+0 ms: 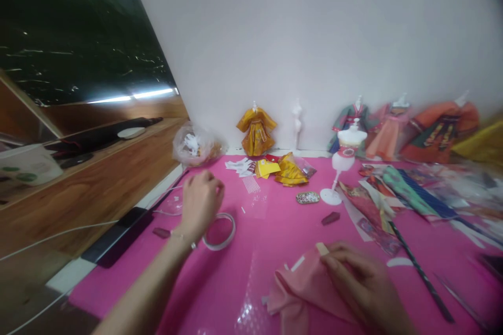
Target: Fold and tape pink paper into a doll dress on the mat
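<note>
My left hand [201, 201] is raised over the left part of the pink mat, its fingers curled together. What they hold, if anything, is hidden. Just below its wrist lies a roll of tape [232, 235] on its side. At the front, my right hand [363, 277] pinches a small pink doll garment [302, 285] between thumb and fingers. A short cream strip [322, 248] sticks up at the thumb tip. White strips [297, 264] show on the garment's upper edge.
A white doll stand [346, 159] stands upright right of centre, with a patterned oval case [307, 198] beside it. Fabric pieces [412, 188] and a dark rod [422, 272] lie right. Dressed doll forms [257, 131] line the wall. A black box [118, 235] sits left.
</note>
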A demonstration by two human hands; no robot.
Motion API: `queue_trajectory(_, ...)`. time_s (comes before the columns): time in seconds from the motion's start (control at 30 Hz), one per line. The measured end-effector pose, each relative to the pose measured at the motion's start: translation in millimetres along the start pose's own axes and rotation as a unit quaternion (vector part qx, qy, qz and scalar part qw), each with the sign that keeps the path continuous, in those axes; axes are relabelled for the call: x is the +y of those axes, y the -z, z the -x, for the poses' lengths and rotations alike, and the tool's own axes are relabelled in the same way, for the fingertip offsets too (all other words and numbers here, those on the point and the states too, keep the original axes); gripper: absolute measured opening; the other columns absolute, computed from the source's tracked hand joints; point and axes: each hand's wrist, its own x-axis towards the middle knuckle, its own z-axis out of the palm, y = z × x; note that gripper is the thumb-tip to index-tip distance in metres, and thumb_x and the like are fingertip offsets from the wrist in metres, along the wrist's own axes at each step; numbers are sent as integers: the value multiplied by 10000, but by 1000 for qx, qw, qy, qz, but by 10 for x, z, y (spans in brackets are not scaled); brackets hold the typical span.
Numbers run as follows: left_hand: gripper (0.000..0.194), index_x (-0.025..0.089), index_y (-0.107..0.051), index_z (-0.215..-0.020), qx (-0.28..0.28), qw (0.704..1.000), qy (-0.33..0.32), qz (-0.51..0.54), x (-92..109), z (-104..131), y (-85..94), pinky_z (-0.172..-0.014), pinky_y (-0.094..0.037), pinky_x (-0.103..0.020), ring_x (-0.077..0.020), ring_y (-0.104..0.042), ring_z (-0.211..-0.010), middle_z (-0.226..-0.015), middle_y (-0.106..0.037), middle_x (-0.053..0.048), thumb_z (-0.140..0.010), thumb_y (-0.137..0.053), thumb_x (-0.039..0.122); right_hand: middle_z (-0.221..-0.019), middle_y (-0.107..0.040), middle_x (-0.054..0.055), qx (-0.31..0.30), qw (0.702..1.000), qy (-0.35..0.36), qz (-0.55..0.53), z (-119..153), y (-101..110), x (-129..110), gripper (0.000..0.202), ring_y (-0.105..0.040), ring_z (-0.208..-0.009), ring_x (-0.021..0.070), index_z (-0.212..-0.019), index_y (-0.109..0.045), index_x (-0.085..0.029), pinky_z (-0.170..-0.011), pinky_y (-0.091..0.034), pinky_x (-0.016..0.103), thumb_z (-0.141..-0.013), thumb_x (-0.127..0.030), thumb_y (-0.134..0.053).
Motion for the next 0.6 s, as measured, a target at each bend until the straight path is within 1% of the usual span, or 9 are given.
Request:
queue_trajectory(0.07, 324, 148, -749, -759, -37, 999, 2, -33, -236, -154, -23, -810, -377, -446, -319, -598, -866, -884, -674, -155, -855, -440, 166, -749, -661, 42, 11, 1000, -9, -9, -6, -6, -58, 281, -638, -727, 210, -711, -676, -215, -681, -481, 284, -924, -368, -575)
queue_trajectory(0.1, 326, 148, -748, -733, -57, 997, -3, -47, -313, -205, -36, -795, -378, -440, -318, -602, -854, -867, -680, -157, -837, -439, 150, -742, -660, 42, 18, 1000, -12, -12, -9, -8, -81, 286, -634, -720, 211, -706, -675, -215, -677, -476, 287, -923, -373, -576)
queue_trajectory(0.17, 325, 149, -735, -672, -96, 993, -22, -68, -392, -260, -67, -764, -378, -420, -310, -610, -823, -832, -689, -160, -811, -442, 125, -743, -663, 40, 27, 999, -10, -16, -13, -9, -111, 287, -631, -717, 208, -702, -675, -214, -674, -469, 286, -921, -372, -578)
queue_trajectory(0.23, 318, 145, -721, -636, -127, 988, -40, -83, -410, -276, -109, -749, -379, -412, -308, -621, -803, -814, -696, -169, -800, -451, 108, -731, -655, 34, 28, 999, -7, -17, -18, -2, -118, 289, -627, -701, 200, -700, -671, -211, -664, -468, 282, -923, -368, -577)
queue_trajectory(0.33, 267, 134, -714, -634, -156, 981, -55, -96, -419, -290, -179, -755, -388, -426, -327, -637, -811, -825, -706, -188, -787, -497, 102, -713, -644, 33, 20, 1000, -2, -10, -24, 12, -105, 299, -625, -683, 198, -693, -663, -206, -653, -474, 286, -929, -365, -571)
queue_trajectory(0.4, 201, 131, -710, -667, -168, 979, -57, -101, -441, -309, -209, -776, -402, -428, -315, -638, -827, -842, -709, -167, -787, -549, 119, -717, -644, 37, 16, 1000, 0, -8, -29, 15, -96, 299, -623, -693, 203, -693, -662, -204, -659, -473, 294, -932, -357, -566)
queue_trajectory(0.5, 147, 130, -697, -707, -170, 979, -52, -100, -485, -339, -206, -812, -416, -429, -279, -629, -823, -861, -700, -129, -808, -595, 168, -706, -631, 35, 24, 999, -2, -23, -40, 8, -101, 302, -605, -684, 199, -677, -647, -203, -655, -454, 298, -931, -342, -563)
queue_trajectory(0.53, 172, 127, -694, -697, -167, 980, -50, -96, -494, -345, -194, -815, -414, -436, -283, -628, -816, -854, -694, -135, -818, -579, 168, -695, -622, 31, 28, 999, -5, -32, -45, 5, -109, 306, -595, -671, 194, -666, -640, -202, -647, -447, 295, -928, -341, -566)
queue_trajectory(0.6, 245, 109, -705, -692, -154, 984, -50, -79, -483, -345, -167, -812, -403, -454, -315, -632, -815, -837, -683, -166, -827, -501, 119, -679, -605, 23, 34, 998, -15, -51, -58, 5, -127, 312, -575, -652, 182, -650, -633, -197, -635, -434, 288, -920, -342, -577)
